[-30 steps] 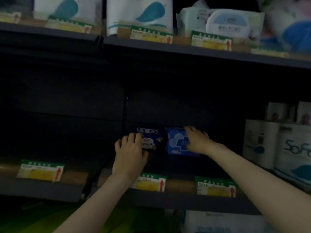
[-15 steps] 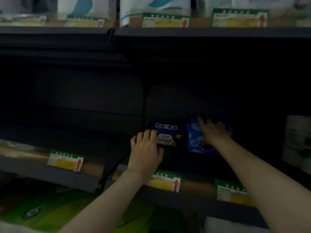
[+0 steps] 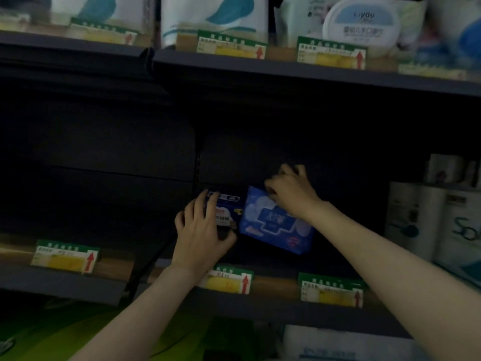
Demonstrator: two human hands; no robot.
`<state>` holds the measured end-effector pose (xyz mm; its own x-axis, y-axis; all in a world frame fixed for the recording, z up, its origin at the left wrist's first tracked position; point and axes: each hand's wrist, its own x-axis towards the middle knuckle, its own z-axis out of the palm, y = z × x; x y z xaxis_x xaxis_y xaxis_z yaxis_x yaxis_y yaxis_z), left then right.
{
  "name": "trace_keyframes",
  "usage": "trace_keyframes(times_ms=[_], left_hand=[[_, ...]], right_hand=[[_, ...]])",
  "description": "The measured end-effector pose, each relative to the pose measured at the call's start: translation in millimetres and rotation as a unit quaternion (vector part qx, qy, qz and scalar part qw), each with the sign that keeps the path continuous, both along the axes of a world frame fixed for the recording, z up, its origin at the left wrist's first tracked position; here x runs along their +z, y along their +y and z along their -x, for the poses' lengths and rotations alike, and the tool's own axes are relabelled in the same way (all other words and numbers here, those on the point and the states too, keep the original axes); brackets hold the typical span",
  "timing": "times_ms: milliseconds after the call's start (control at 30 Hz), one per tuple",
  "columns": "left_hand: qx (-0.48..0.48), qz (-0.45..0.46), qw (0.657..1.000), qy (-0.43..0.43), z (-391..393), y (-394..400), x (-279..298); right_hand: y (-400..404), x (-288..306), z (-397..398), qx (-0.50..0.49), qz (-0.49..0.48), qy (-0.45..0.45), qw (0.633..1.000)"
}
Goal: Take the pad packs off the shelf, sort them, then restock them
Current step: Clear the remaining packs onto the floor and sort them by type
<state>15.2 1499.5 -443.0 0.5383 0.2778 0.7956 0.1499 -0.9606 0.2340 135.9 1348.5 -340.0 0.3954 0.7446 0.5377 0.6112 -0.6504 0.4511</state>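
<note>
Two pad packs stand side by side deep in a dark middle shelf [image 3: 276, 306]. My left hand [image 3: 201, 230] grips the dark blue pack [image 3: 229, 212] with white label, fingers over its left face and thumb under its lower edge. Right beside it is a brighter blue pack [image 3: 273, 222] with cloud print, tilted. My right hand [image 3: 289, 190] reaches over its top right corner, fingers curled onto the top edge. Whether the two packs touch is unclear in the dim light.
Green and yellow price tags [image 3: 229, 280] line the shelf edge. Tissue packs [image 3: 213, 16] and a wipes pack with a round lid [image 3: 360, 24] sit on the shelf above. Paper rolls [image 3: 426, 217] stand at the right. The shelf bay to the left is dark.
The bright blue pack has tilted and come forward under my right hand, which now sits higher on its top edge. My left hand keeps its hold on the dark pack. The camera shifted.
</note>
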Motion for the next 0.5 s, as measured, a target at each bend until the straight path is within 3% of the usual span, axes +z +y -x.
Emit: trace_keyframes(times_ms=[133,233,333,400,500], left_hand=[[-0.017,0.024,0.999,-0.02,4.3,0.2,0.9],[-0.017,0.014,0.999,-0.039,7.9,-1.5,2.8],[-0.071,0.1,0.992,-0.004,5.9,1.9,3.4],[-0.11,0.104,0.988,-0.02,6.0,4.4,4.1],[-0.15,0.143,0.976,-0.07,12.4,2.9,6.6]], right_hand=[[35.0,2.7,36.2,0.179,0.002,0.1,0.979],[47.6,9.4,45.7,0.261,-0.067,0.255,0.929],[40.7,15.4,37.4,0.17,-0.014,0.378,0.91],[34.2,9.2,28.6,0.083,0.041,0.436,0.895],[30.6,6.0,21.4,0.026,0.079,0.421,0.903]])
